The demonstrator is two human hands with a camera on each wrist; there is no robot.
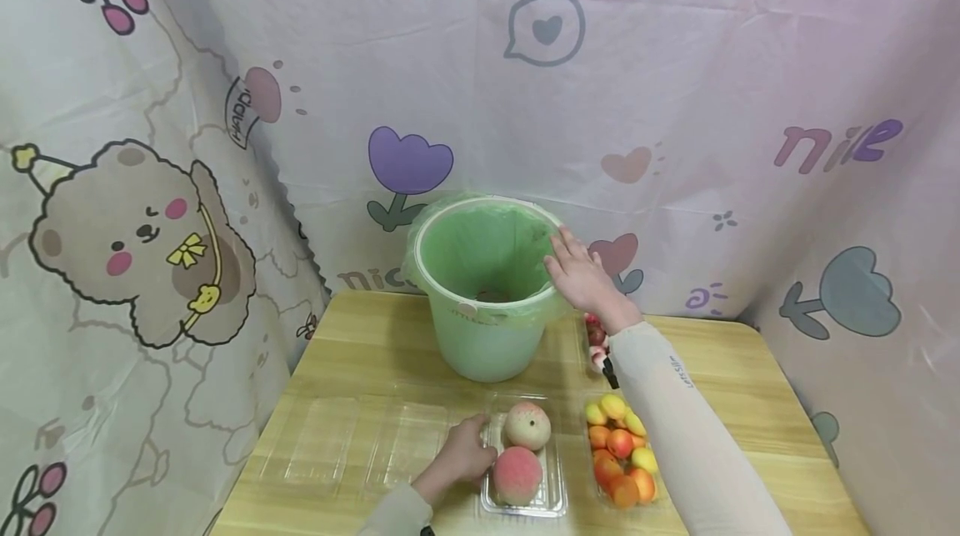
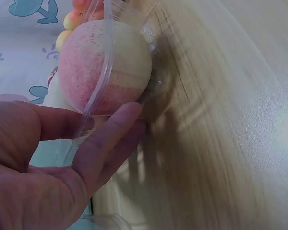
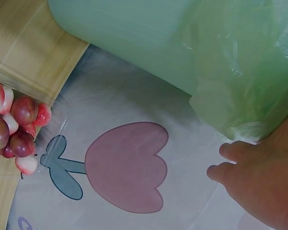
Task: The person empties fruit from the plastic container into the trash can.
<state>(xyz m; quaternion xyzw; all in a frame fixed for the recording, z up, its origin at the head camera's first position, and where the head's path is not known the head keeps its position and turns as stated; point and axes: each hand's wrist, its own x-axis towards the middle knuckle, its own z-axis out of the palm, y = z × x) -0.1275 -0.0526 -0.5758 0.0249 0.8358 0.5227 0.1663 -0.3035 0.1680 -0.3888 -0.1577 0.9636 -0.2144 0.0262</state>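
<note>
My left hand [image 1: 467, 451] pinches the side wall of a clear plastic box [image 1: 557, 503]; the left wrist view shows thumb and fingers on either side of its rim [image 2: 107, 67]. Inside the box sit a pale peach [image 1: 527, 426] and a pinker peach [image 1: 517, 476]. My right hand [image 1: 583, 276] lies with extended fingers against the right rim of a pale green bucket [image 1: 487, 348]. A thin green bag [image 3: 245, 62] lines the bucket and folds over its rim. Something small and dark at the bucket's bottom is unclear.
Two clear plastic boxes, a left one [image 1: 315, 440] and a nearer one [image 1: 408, 436], stand left of the peaches. On the right are a box of small yellow and orange fruits [image 1: 621, 444] and a box of red fruits [image 3: 19, 127], partly behind my right arm. Printed cloth [image 1: 480, 102] hangs around the wooden table [image 1: 360, 328].
</note>
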